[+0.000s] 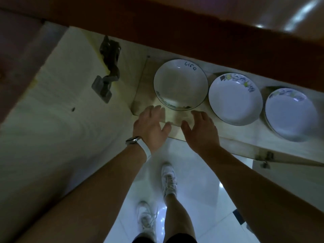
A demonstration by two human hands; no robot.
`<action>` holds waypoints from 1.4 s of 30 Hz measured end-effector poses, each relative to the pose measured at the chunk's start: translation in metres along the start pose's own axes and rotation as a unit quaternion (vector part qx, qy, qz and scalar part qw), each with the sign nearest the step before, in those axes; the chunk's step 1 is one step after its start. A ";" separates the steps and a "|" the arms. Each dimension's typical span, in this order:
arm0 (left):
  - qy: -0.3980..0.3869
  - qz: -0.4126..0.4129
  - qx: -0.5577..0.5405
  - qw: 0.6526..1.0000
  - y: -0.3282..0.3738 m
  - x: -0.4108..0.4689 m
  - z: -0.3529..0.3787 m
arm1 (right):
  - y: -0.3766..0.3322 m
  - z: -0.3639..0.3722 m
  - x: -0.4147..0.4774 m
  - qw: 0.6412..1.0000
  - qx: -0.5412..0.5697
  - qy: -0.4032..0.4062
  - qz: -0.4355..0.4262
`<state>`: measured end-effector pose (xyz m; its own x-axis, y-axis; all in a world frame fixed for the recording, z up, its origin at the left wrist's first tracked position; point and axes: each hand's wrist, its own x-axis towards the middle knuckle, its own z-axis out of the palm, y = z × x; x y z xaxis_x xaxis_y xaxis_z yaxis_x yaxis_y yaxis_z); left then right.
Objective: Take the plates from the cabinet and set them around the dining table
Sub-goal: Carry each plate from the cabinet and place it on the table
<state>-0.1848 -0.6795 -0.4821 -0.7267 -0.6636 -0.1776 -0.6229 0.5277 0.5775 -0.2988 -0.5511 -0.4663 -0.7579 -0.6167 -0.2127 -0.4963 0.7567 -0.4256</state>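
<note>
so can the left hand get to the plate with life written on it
Probably yes: the left hand is open just short of that plate, at its near rim, with nothing between them.

We can read just one word: "Life", in dark handwritten-style script on the leftmost plate [180, 85], top centre of the frame. It runs left to right along the inside of the plate's far rim, approx opposite a dark printed motif on the near rim. The last letter is loosely drawn. The middle plate [235, 100] and right plate [291, 116], upper right of the frame, carry coloured prints on their far rims, but any lettering there is too blurred for us to read. The watch [134, 139], left of centre, is angled away, so its face is unreadable
</note>
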 end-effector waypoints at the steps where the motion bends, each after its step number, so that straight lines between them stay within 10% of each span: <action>1: 0.007 -0.039 -0.070 0.997 -0.001 0.008 0.003 | 0.001 0.005 0.006 1.000 0.020 0.000 0.023; 5: 0.039 -0.221 -0.344 0.912 0.000 0.040 0.011 | -0.001 0.018 0.034 0.966 0.198 0.005 0.167; 11: 0.024 -0.257 -0.456 0.852 -0.003 0.074 0.028 | -0.004 0.028 0.064 0.896 0.375 0.072 0.227; 21: 0.031 -0.248 -0.497 0.831 0.004 0.085 0.021 | 0.001 0.036 0.087 0.738 0.620 0.057 0.259; 26: 0.027 -0.247 -0.441 0.862 0.005 0.074 0.019 | 0.005 0.029 0.078 0.721 0.643 0.038 0.256; 35: -0.045 -0.276 -0.533 0.799 0.031 0.018 -0.016 | 0.006 -0.019 0.022 0.731 0.639 -0.027 0.239; 42: -0.096 -0.192 -0.501 0.839 0.047 -0.042 -0.058 | 0.014 -0.068 -0.048 0.763 0.604 -0.046 0.227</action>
<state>-0.1667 -0.6576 -0.4007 -0.6215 -0.5346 -0.5726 -0.3355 -0.4788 0.8113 -0.2980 -0.4964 -0.4026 -0.6747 -0.4058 -0.6166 0.6023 0.1803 -0.7777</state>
